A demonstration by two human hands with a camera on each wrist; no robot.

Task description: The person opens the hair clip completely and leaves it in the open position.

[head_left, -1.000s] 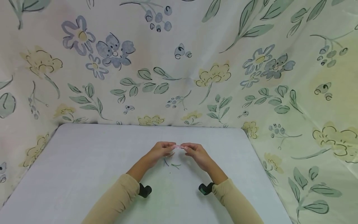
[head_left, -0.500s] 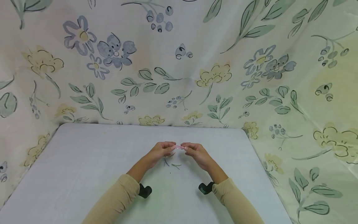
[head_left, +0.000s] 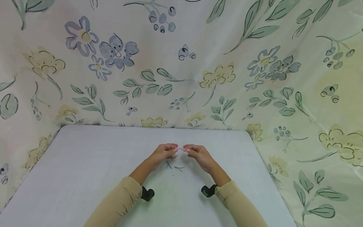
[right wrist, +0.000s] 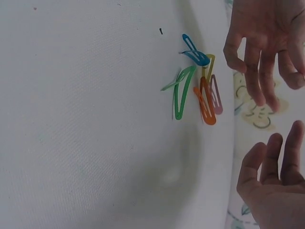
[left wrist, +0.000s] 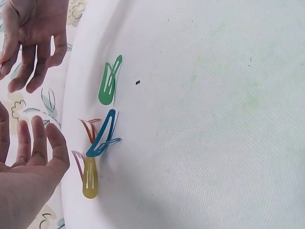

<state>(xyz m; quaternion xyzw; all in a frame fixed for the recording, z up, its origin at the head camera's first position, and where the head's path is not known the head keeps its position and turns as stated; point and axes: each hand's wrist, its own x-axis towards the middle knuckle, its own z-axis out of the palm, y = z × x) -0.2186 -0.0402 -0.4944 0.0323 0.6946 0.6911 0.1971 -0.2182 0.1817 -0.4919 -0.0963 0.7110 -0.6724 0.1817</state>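
Both hands meet over the far middle of the table. My left hand (head_left: 163,153) and my right hand (head_left: 199,156) pinch opposite ends of a slim, glossy pink hair clip (head_left: 181,149), fingertips covering its ends. In the wrist views the held clip lies outside the picture. Below the hands lie several snap hair clips, mostly popped open: green (left wrist: 105,95), blue (left wrist: 99,143), yellow (left wrist: 89,181), orange (right wrist: 208,114) and dusky pink (right wrist: 217,98). The blue clip overlaps the yellow one in the left wrist view; the green one lies a little apart.
The white table (head_left: 85,164) has rounded far corners. Behind it hangs a floral cloth (head_left: 158,104). A tiny dark speck (left wrist: 137,82) lies near the green clip. Each wrist carries a black camera mount (head_left: 148,193).
The pink hair clip has tilted very slightly between the fingertips. Both hands otherwise stay in place, and the clips on the table have not moved.
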